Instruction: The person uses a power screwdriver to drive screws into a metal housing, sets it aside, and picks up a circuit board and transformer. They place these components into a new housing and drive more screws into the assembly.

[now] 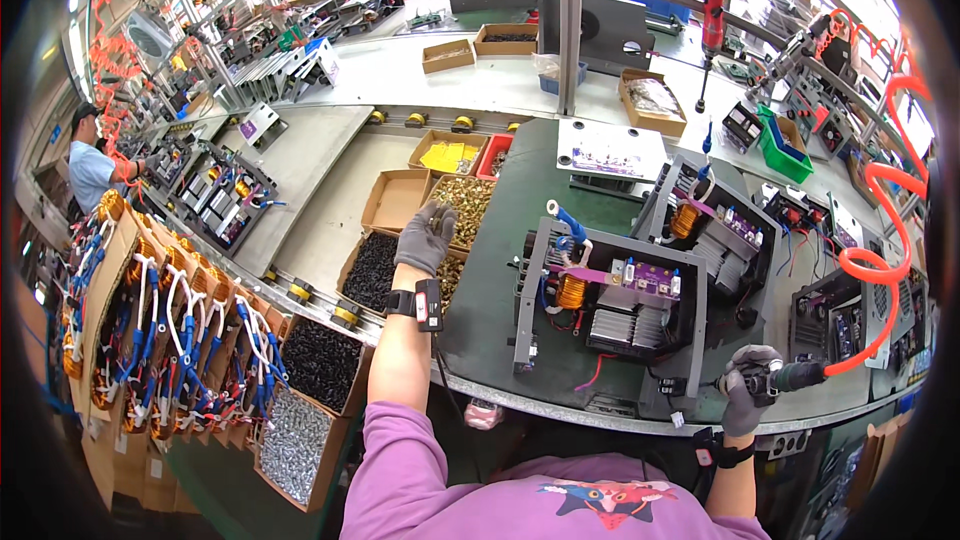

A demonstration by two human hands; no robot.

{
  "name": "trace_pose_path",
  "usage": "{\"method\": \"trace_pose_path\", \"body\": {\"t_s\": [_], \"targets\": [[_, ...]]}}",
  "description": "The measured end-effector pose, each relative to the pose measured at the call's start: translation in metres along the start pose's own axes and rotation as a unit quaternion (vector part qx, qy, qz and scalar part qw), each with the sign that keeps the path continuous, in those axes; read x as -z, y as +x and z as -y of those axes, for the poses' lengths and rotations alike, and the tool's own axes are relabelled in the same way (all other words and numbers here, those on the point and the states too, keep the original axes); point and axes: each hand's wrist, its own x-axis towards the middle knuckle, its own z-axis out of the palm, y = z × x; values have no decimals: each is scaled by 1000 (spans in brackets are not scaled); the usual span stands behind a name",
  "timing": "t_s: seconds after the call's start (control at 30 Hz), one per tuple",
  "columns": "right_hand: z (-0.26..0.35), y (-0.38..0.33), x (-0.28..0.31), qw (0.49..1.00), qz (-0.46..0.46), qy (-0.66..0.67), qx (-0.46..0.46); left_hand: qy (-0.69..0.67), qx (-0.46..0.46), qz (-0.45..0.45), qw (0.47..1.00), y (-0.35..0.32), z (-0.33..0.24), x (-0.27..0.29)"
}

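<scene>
My left hand, in a grey glove, hovers over a cardboard box of brass-coloured screws, fingers bent down into it; whether it holds any screws I cannot tell. My right hand, also gloved, grips a pneumatic screwdriver fed by an orange coiled hose. It sits at the lower right of an open grey metal chassis holding a purple circuit board, a copper coil and heatsinks, on the green mat.
A box of black screws lies left of my left hand; more boxes of black and silver screws sit lower left. A second chassis stands behind. Wire harnesses hang left. A person works far left.
</scene>
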Motion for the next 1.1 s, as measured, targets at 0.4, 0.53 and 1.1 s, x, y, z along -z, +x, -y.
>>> {"method": "trace_pose_path", "body": {"t_s": [0.4,0.53,1.1], "targets": [[144,82,-54,900,91,329,270,126,139,207,960,-199,-1,-123],[156,75,-86,845,242,405,250,135,255,188,939,-255,60,-164],[130,40,-114,864,133,377,307,73,245,188,948,-282,116,-164]]}}
